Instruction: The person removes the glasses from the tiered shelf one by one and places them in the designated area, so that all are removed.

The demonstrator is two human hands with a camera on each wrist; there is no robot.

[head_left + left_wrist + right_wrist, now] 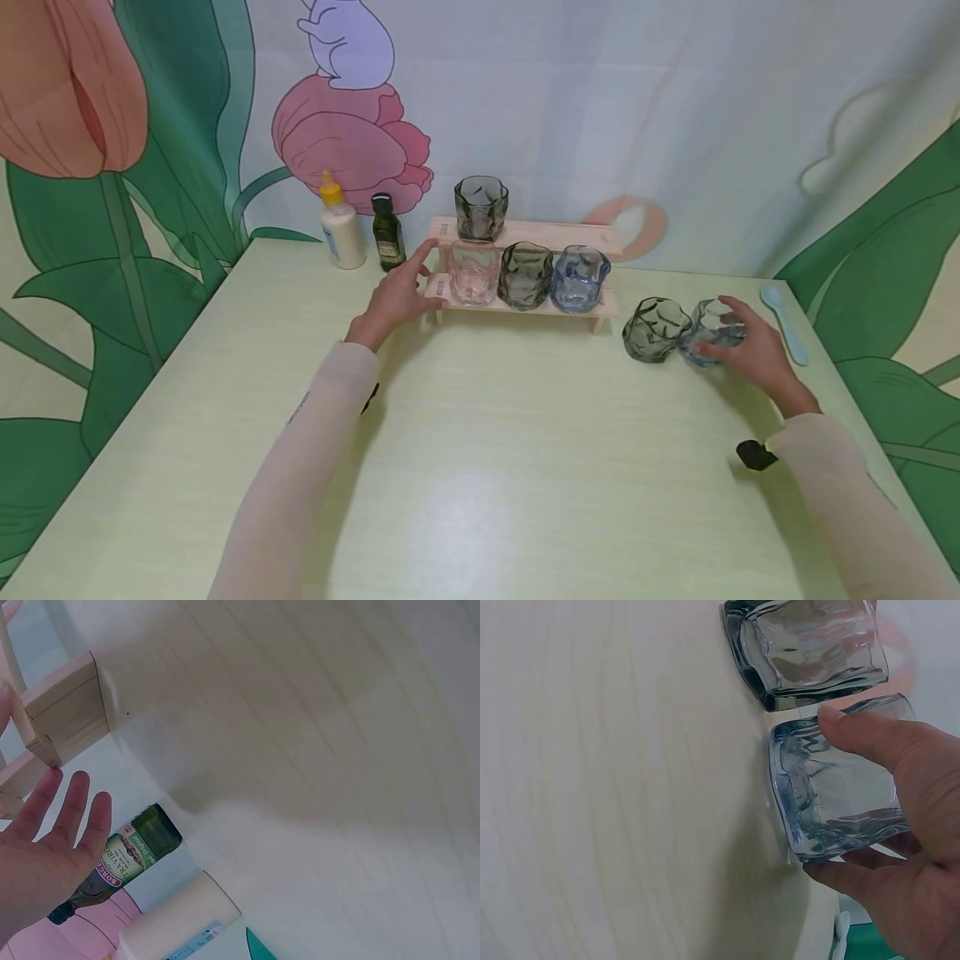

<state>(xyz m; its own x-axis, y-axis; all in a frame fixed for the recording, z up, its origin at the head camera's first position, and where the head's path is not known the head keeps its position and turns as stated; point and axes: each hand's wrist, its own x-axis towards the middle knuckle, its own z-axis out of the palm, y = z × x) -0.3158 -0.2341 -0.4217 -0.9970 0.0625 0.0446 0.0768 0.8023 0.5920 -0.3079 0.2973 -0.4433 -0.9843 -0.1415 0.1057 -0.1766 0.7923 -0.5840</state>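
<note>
My left hand (395,296) is at the left end of a two-tier wooden stand (517,310). Three of its fingers reach out straight beside the wood in the left wrist view, one fingertip right at a corner. On the lower tier are a pink glass (474,275), a dark grey glass (527,279) and a blue glass (577,281); another grey glass (482,204) stands on the upper tier. My right hand (753,350) grips a light blue glass (840,780), thumb on one side and fingers on the other. Beside it stands a grey-green glass (654,329).
Left of the stand are a white bottle with a yellow nozzle (343,233) and a dark green oil bottle (387,237). A pale blue spoon (783,325) lies near the right table edge. Behind the table (480,433) hangs a patterned curtain (570,108).
</note>
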